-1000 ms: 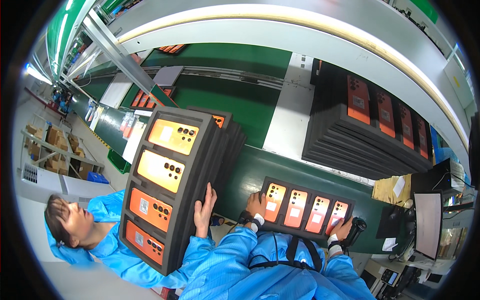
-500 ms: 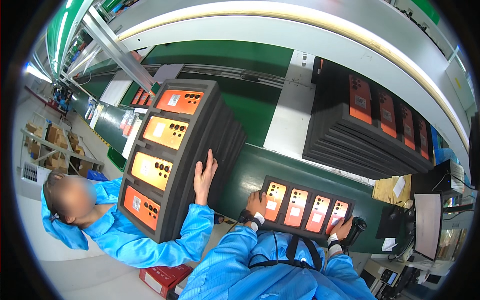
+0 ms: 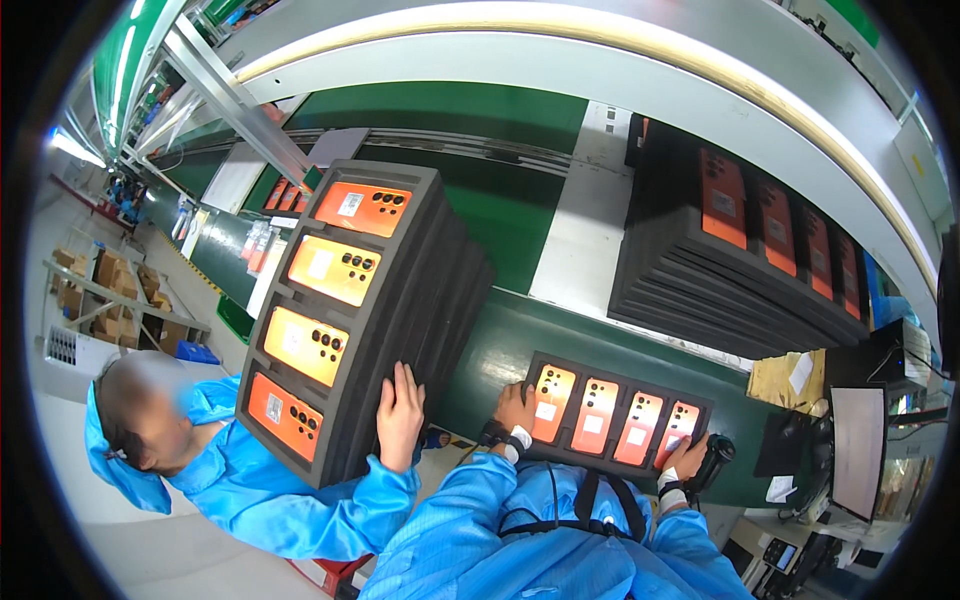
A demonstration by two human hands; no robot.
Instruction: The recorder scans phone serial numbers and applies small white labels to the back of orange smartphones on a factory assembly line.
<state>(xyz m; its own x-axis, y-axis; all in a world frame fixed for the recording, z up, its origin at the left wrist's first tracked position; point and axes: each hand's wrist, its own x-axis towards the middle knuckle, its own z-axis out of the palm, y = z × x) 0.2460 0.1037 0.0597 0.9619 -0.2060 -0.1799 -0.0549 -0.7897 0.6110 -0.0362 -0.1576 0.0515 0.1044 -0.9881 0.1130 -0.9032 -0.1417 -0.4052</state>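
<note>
A black foam tray [image 3: 624, 382] lies on the green bench right in front of me, with several orange phones [image 3: 594, 417] set camera side up in its slots. My left hand [image 3: 516, 408] grips the tray's left end, fingers over the edge. At the opposite end my right hand [image 3: 686, 458] is closed on the tray, fingers reaching onto the rightmost phone. Just beyond that hand stands a black handheld device [image 3: 716, 460], perhaps a scanner. The undersides of both hands are hidden.
To my left, a co-worker's hand [image 3: 401, 415] rests against a tall stack of phone trays [image 3: 437, 255]. Another stack of black trays [image 3: 690, 290] stands far right. A monitor [image 3: 857, 450] is at right; a white beam [image 3: 560, 60] crosses above the bench.
The co-worker's hand has slid down and nearer along the left stack, and the co-worker's head has lowered slightly. My hands and the tray between them have hardly moved.
</note>
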